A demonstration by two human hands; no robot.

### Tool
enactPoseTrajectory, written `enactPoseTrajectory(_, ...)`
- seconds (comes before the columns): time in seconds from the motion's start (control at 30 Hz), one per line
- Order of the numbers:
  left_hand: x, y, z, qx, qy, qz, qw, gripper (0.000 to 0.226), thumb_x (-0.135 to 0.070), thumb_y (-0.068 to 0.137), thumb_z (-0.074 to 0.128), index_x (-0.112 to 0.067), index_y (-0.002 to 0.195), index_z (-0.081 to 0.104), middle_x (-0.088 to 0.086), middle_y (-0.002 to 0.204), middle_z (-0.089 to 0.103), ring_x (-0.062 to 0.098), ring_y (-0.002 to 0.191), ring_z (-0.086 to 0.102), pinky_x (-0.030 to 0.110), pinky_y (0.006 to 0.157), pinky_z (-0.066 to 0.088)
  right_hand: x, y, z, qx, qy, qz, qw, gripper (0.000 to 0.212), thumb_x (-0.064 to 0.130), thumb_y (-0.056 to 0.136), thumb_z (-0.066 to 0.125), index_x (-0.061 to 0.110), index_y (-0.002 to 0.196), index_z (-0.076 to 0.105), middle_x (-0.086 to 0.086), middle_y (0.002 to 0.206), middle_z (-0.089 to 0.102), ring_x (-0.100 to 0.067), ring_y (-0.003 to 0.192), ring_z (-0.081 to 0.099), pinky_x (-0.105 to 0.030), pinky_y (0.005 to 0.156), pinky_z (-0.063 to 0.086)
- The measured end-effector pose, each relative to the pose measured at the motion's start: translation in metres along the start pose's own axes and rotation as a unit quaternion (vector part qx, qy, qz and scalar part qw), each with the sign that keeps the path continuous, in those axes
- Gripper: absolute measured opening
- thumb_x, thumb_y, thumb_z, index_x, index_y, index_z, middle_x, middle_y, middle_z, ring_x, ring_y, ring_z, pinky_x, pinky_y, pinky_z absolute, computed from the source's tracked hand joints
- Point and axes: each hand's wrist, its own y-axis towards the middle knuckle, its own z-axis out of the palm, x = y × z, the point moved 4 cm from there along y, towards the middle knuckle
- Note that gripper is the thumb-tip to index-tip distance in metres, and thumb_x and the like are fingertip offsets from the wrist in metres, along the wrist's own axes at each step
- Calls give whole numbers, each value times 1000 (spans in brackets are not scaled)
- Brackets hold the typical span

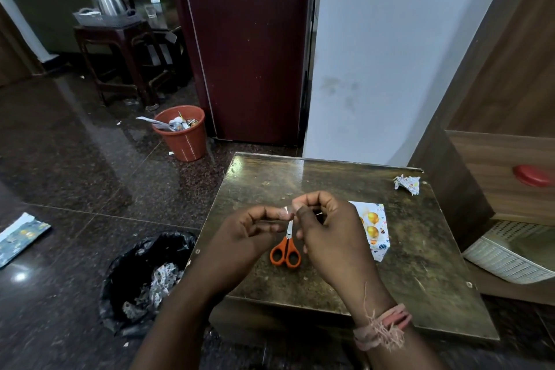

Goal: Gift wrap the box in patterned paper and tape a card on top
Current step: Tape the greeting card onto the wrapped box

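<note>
From the head camera I look down over a dark polished stone floor (75, 159) with a tall maroon refrigerator (249, 39) standing at the back, its top cut off by the frame edge. Nearer to me sits a low table (420, 273) with a scuffed brown top, its right side close against wooden furniture (492, 171) that runs out of view. To the table's left a black bin bag (144, 276) gapes open with crumpled paper inside, and farther back an orange waste bin (183, 138) holds more scraps. On the table, the wrapped box (375, 228) in white paper printed with gold balloons lies just behind my right hand, which hides its left part, so I cannot tell whether a card is on it. My left hand (240, 237) and right hand (330, 234) meet above the table's middle, fingertips nearly touching, both pinching a small pale strip (287, 211); it is too small and blurred for me to say whether it is tape or paper. Orange-handled scissors (286, 251) lie flat on the table beneath the hands, blades partly covered by my fingers. A crumpled paper scrap (407, 184) rests near the table's far right corner, well apart from the box. Frayed pink thread bands (381, 330) circle my right wrist.
</note>
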Motion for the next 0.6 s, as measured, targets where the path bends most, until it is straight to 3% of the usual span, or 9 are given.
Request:
enactPoseTrajectory(0.13, 2, 4, 2, -24, 15, 5, 1000, 40, 10, 94, 58, -21, 113, 74, -9, 111, 78, 11, 107, 72, 23, 90, 56, 4, 6, -21, -60, -8, -34, 998, 12, 25, 97, 66, 29, 86, 68, 14, 78, 69, -11, 69, 66, -31, 65, 54)
enactPoseTrajectory(0.27, 2, 9, 10, -59, 18, 21, 998, 41, 11, 94, 59, -21, 114, 74, -7, 110, 78, 19, 108, 71, 28, 92, 58, 4, 18, -60, -94, 48, -12, 994, 13, 14, 98, 64, 20, 89, 71, -7, 77, 72, -12, 59, 63, -23, 54, 50)
enactPoseTrajectory(0.33, 1, 10, 22, -56, 44, 29, 997, 39, 4, 95, 62, -28, 113, 75, -12, 109, 77, 14, 106, 70, 31, 94, 57, 0, 22, -77, -88, 72, 7, 993, 11, 6, 97, 63, 9, 90, 70, -16, 77, 71, -14, 57, 63, -26, 54, 54)
enactPoseTrajectory(0.4, -1, 8, 34, -49, 58, 28, 997, 36, -6, 95, 67, -35, 114, 74, -15, 106, 76, 3, 98, 69, 19, 84, 56, -7, 22, -88, -80, 69, 27, 994, 10, 2, 96, 63, 5, 90, 70, -12, 74, 71, -16, 57, 64, -33, 56, 56)
enactPoseTrajectory(0.47, -1, 7, 45, -46, 78, 35, 995, 35, -16, 94, 72, -42, 118, 72, -14, 110, 72, -5, 94, 67, 11, 74, 53, -12, 21, -92, -65, 49, 35, 996, 9, 0, 96, 62, 2, 91, 70, -9, 73, 71, -16, 57, 64, -31, 54, 55)
enactPoseTrajectory(0.6, 1, 9, 59, -39, 120, 74, 989, 46, -21, 90, 79, -38, 131, 65, -19, 132, 57, -17, 108, 56, 4, 81, 47, -10, 18, -91, -50, 24, 36, 998, 6, -2, 92, 67, 3, 92, 70, -16, 78, 69, -10, 52, 62, -23, 47, 51)
